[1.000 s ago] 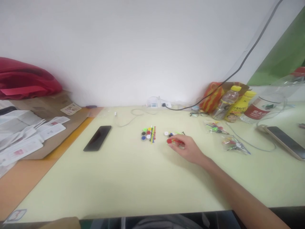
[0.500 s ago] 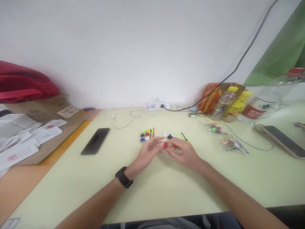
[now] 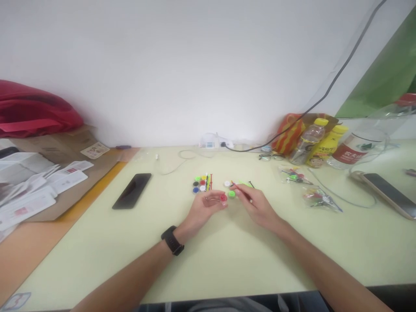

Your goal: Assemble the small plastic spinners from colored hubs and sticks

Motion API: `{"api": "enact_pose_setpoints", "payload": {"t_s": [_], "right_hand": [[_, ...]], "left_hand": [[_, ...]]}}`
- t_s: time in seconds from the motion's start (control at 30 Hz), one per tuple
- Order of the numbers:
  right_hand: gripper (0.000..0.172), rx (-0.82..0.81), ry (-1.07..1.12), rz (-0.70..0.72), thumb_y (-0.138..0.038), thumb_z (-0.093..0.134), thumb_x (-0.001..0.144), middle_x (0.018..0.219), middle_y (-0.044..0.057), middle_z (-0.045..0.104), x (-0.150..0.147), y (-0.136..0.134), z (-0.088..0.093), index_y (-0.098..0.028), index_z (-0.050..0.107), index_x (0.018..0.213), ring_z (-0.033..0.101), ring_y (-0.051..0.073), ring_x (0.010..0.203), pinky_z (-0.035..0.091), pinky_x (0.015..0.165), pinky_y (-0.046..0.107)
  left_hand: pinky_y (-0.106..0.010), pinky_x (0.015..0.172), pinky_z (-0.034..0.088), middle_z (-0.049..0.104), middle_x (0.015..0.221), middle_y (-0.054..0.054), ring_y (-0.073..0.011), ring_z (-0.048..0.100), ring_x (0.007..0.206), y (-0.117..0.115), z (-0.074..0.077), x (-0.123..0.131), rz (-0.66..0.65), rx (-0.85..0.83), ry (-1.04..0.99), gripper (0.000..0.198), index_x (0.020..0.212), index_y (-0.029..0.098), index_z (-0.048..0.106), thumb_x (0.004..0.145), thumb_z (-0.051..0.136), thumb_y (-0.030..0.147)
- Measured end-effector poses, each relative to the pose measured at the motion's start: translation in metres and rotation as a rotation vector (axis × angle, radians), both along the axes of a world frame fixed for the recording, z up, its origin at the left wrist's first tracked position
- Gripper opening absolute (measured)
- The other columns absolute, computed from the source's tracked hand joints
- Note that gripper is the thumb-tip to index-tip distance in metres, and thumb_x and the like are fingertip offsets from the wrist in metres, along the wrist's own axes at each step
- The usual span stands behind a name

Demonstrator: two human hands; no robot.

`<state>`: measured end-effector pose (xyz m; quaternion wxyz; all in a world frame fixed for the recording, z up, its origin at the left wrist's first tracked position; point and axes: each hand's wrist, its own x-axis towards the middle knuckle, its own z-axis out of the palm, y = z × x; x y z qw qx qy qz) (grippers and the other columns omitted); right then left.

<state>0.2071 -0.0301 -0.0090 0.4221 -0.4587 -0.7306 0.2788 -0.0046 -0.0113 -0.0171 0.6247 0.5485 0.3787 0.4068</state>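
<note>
My left hand [image 3: 204, 208] pinches a small red wheel-like disc [image 3: 223, 197] between thumb and fingers, just above the table. My right hand [image 3: 256, 206] is slightly to the right, its fingers closed together over a group of small parts; what they hold is hidden. By its fingertips lie a green disc [image 3: 232, 193] and a white disc [image 3: 226, 183]. A black stick [image 3: 251, 184] shows beyond the knuckles. Behind my left hand is a group of discs, among them a blue one [image 3: 195, 190], beside several thin coloured sticks [image 3: 208, 182].
A dark phone [image 3: 131, 191] lies left, another phone [image 3: 388, 195] right. Two plastic bags of small parts [image 3: 320, 199] [image 3: 295, 175] lie right of my hands. Bottles [image 3: 325, 147] and a cable [image 3: 338, 71] are at the back right. Papers [image 3: 29, 199] and cardboard [image 3: 78, 190] cover the left.
My hands have moved apart. My right hand has shifted forward to the loose parts, while the red disc stays in my left hand. The green disc now shows between the hands.
</note>
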Motion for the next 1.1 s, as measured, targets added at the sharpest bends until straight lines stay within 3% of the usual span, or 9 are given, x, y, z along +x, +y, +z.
{"api": "enact_pose_setpoints", "payload": {"t_s": [0.13,0.27,0.4,0.67,0.8,0.93,1.1], "right_hand": [[0.031,-0.088,0.051,0.028,-0.036,0.038,0.106,0.112,0.007,0.066,-0.001,-0.005,-0.002,-0.024,0.058,0.127,0.061,0.024,0.101,0.047,0.085,0.035],[0.021,-0.071,0.126,0.072,-0.03,0.031,0.107,0.089,0.002,0.058,-0.006,-0.011,-0.005,-0.025,0.044,0.122,0.057,0.02,0.085,0.046,0.079,0.034],[0.017,-0.063,0.071,0.16,-0.026,0.035,0.106,0.092,0.003,0.058,-0.012,-0.014,-0.007,-0.025,0.035,0.123,0.057,0.019,0.082,0.045,0.076,0.032],[0.004,-0.039,-0.083,0.207,-0.024,0.037,0.105,0.095,0.004,0.061,-0.012,-0.015,-0.006,-0.025,0.04,0.105,0.059,0.019,0.083,0.047,0.074,0.033],[0.005,0.001,-0.162,0.162,-0.025,0.04,0.104,0.096,0.004,0.064,-0.009,-0.013,-0.005,-0.024,0.043,0.108,0.06,0.019,0.082,0.046,0.072,0.032],[0.005,0.123,-0.22,0.082,-0.029,0.05,0.102,0.089,0.003,0.066,-0.005,-0.009,-0.007,-0.024,0.051,0.1,0.061,0.019,0.077,0.044,0.069,0.031],[0.007,0.155,-0.165,0.123,-0.025,0.051,0.101,0.089,0.003,0.066,-0.003,-0.008,-0.005,-0.023,0.056,0.096,0.06,0.017,0.076,0.044,0.068,0.03]], "left_hand": [[-0.039,0.094,0.058,0.076,0.106,-0.011,-0.0244,0.072,0.099,0.001,0.0,-0.002,0.001,0.037,0.045,0.04,0.108,0.016,0.074,0.074,0.088,0.032],[-0.042,0.097,0.057,0.076,0.108,-0.012,-0.0259,0.073,0.102,0.001,0.003,-0.004,-0.035,0.09,0.056,0.039,0.109,0.016,0.073,0.077,0.086,0.034],[-0.043,0.1,0.056,0.076,0.117,-0.013,-0.0277,0.072,0.108,-0.001,0.004,-0.005,-0.114,0.146,0.045,0.035,0.112,0.017,0.072,0.084,0.08,0.035],[-0.038,0.095,0.059,0.078,0.11,-0.01,-0.0249,0.073,0.102,-0.001,0.0,-0.004,-0.09,0.314,0.13,0.027,0.11,0.016,0.074,0.089,0.075,0.034],[-0.037,0.091,0.059,0.076,0.107,-0.01,-0.0234,0.073,0.098,-0.001,0.002,-0.008,-0.086,0.426,0.196,0.022,0.108,0.017,0.074,0.092,0.07,0.032],[-0.036,0.091,0.057,0.076,0.105,-0.009,-0.0228,0.072,0.098,-0.001,0.004,-0.012,-0.025,0.616,0.316,0.015,0.104,0.02,0.074,0.092,0.069,0.028],[-0.035,0.09,0.055,0.078,0.102,-0.006,-0.0215,0.073,0.095,0.001,0.001,-0.016,-0.008,0.812,0.387,0.011,0.101,0.022,0.073,0.09,0.069,0.023]]}}
